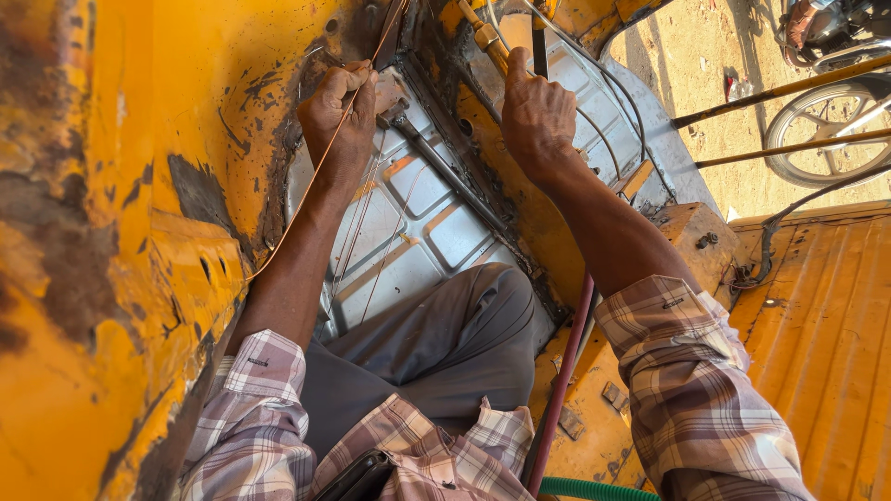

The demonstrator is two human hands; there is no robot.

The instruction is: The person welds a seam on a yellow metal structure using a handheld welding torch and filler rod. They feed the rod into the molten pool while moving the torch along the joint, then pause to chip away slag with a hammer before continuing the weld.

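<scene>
Copper rod [320, 162] pinched in left hand [339, 116], hemmed by yellow panel [111, 232].

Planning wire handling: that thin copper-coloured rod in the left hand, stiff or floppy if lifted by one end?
Probably springy: the thin rod runs in a gentle bow from the left hand down to the yellow panel. Likely light, since fingertips alone pinch it. Its free end may whip or sag.
</scene>
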